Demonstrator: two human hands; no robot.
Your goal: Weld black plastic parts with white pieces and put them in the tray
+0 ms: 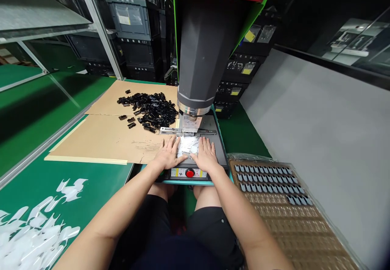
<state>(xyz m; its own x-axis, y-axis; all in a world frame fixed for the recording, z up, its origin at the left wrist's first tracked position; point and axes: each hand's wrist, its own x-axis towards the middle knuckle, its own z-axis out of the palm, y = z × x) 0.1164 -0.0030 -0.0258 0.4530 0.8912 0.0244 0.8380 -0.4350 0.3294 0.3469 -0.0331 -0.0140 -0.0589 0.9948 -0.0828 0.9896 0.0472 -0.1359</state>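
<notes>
My left hand (pixel 167 154) lies with fingers stretched out at the left side of a heap of thin white pieces (pixel 188 144). On the other side, my right hand (pixel 206 154) rests flat on the dark machine base (pixel 217 148), its fingers also extended. Both thumbs point inward along the near edge of the white pieces. Just behind them are a metal bar (pixel 169 130) and a clear plate (pixel 191 124), below the grey machine head (pixel 199 50). A red button (pixel 190 173) sits on the front panel, nearer than my hands.
Many small black parts (pixel 155 109) are piled on brown cardboard (pixel 103 136) to the left. More white pieces (pixel 36 237) lie on the green table (pixel 100 180). At right, a brown tray (pixel 280 221) holds rows of grey parts (pixel 268 178). Stacked bins (pixel 131 22) stand behind.
</notes>
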